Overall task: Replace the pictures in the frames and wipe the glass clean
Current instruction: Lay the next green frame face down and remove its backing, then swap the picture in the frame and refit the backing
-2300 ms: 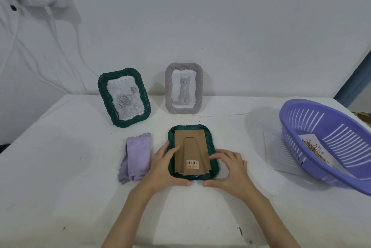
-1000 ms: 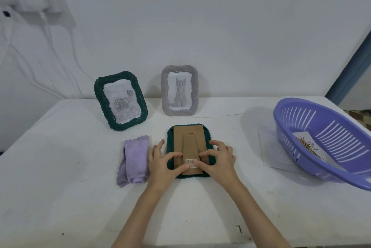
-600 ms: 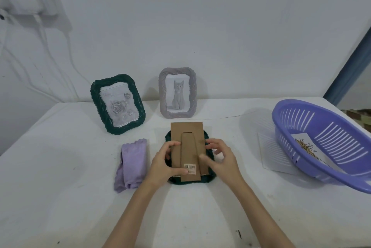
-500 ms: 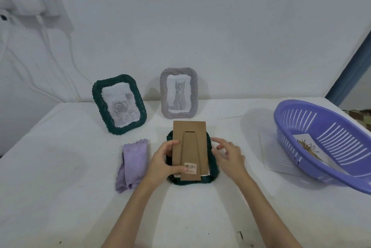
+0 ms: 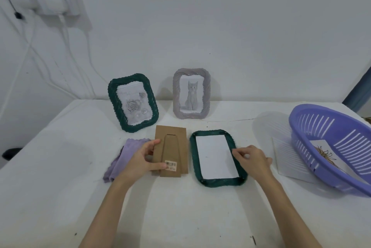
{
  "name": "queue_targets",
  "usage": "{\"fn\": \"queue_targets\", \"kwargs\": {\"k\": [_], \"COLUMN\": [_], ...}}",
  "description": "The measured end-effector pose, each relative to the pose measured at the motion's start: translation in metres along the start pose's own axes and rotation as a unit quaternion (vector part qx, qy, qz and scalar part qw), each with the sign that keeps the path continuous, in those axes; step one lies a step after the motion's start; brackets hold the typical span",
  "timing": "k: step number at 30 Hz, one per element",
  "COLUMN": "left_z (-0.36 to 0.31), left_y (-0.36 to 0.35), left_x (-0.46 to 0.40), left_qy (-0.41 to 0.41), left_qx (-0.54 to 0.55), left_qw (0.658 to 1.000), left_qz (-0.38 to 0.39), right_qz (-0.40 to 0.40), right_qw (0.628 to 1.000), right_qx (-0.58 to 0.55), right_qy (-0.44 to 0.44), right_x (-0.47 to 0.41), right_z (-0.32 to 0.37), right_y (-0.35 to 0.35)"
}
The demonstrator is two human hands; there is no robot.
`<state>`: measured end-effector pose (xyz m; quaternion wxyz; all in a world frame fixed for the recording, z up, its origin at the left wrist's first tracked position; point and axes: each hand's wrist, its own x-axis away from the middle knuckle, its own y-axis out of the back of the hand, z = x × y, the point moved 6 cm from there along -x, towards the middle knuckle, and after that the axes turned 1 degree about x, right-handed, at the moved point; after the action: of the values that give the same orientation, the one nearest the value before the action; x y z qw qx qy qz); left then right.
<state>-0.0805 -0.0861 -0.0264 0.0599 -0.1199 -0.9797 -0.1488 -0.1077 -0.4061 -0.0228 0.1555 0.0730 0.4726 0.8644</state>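
Change noted: the cardboard backing (image 5: 170, 152), which half a second ago still lay over the face-down green frame (image 5: 217, 158), has been lifted clear and carried to the left. It now sits beside the frame, over the edge of the purple cloth (image 5: 126, 157). The frame's interior is exposed, with the white reverse of the old picture (image 5: 215, 157) lying in it. Judgement: the frame is open, so removal of the old picture is the step in hand; fitting the new picture and wiping the glass are not yet done.

Containers, largest first. The purple basket (image 5: 313, 159), at the right of the table (image 5: 60, 187), holds one loose picture (image 5: 325, 152) with a dark drawing; a lined sheet (image 5: 283, 157) lies partly under its near rim. The face-down frame holds the old picture. Two further frames stand at the wall: a green one (image 5: 133, 103) with a rose print and a grey one (image 5: 191, 96) with a cat print.

Hands: the left hand (image 5: 140, 161) grips the backing, thumb on its barcode label. The right hand (image 5: 251, 159) has its fingers curled at the frame's right edge, fingertips at the picture's margin; whether it has yet pinched the paper cannot be told.
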Motion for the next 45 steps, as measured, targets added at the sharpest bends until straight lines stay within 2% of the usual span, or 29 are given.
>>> {"fn": "queue_targets", "kwargs": {"k": [6, 10, 12, 15, 17, 19, 21, 23, 25, 28, 31, 33, 35, 37, 40, 45], "left_z": [0.013, 0.013, 0.005, -0.018, -0.033, -0.047, -0.056, -0.064, -0.070, -0.079, -0.090, -0.095, -0.097, -0.097, -0.098, -0.093], "left_y": [-0.005, -0.016, -0.019, -0.030, -0.043, -0.062, -0.085, -0.110, -0.132, -0.158, -0.183, -0.199, -0.215, -0.230, -0.249, -0.275], "left_x": [-0.006, -0.005, -0.004, 0.002, 0.005, 0.005, -0.001, -0.008, -0.015, -0.024, -0.030, -0.032, -0.036, -0.041, -0.051, -0.066], "left_qy": [0.017, 0.026, 0.015, -0.058, -0.120, -0.152, -0.133, -0.089, -0.059, -0.061, -0.071, -0.074, -0.076, -0.077, -0.079, -0.070], "left_qx": [-0.137, -0.306, -0.334, -0.284, -0.203, -0.132, -0.021, 0.111, 0.181, 0.184, 0.184, 0.174, 0.170, 0.153, 0.118, 0.070], "left_qw": [0.990, 0.952, 0.942, 0.951, 0.963, 0.973, 0.989, 0.990, 0.981, 0.981, 0.979, 0.980, 0.979, 0.981, 0.986, 0.990], "left_qz": [0.019, -0.004, -0.036, -0.105, -0.126, -0.114, -0.062, -0.005, 0.020, 0.023, 0.044, 0.061, 0.078, 0.090, 0.091, 0.096], "right_qz": [-0.048, -0.093, -0.118, -0.143, -0.120, -0.086, -0.088, -0.096, -0.095, -0.122, -0.232, -0.270, -0.260, -0.180, -0.067, -0.111], "right_qw": [0.998, 0.995, 0.992, 0.990, 0.988, 0.965, 0.935, 0.923, 0.921, 0.945, 0.960, 0.957, 0.960, 0.980, 0.997, 0.982], "right_qx": [0.028, 0.017, 0.043, 0.021, -0.090, -0.246, -0.339, -0.368, -0.370, -0.287, -0.066, 0.038, 0.087, 0.080, -0.038, -0.152], "right_qy": [-0.022, -0.035, -0.020, 0.007, 0.024, 0.040, 0.054, 0.063, 0.073, 0.101, 0.143, 0.102, 0.066, 0.016, -0.026, -0.011], "right_x": [0.012, 0.019, 0.022, 0.023, 0.021, 0.018, 0.016, 0.013, 0.011, 0.012, 0.019, 0.023, 0.026, 0.027, 0.028, 0.025], "right_z": [0.013, 0.015, 0.020, 0.024, 0.024, 0.023, 0.022, 0.018, 0.013, -0.001, -0.022, -0.044, -0.064, -0.083, -0.100, -0.108], "right_y": [-0.006, -0.007, -0.009, -0.009, -0.007, 0.000, 0.014, 0.031, 0.046, 0.072, 0.107, 0.129, 0.144, 0.151, 0.151, 0.171]}}
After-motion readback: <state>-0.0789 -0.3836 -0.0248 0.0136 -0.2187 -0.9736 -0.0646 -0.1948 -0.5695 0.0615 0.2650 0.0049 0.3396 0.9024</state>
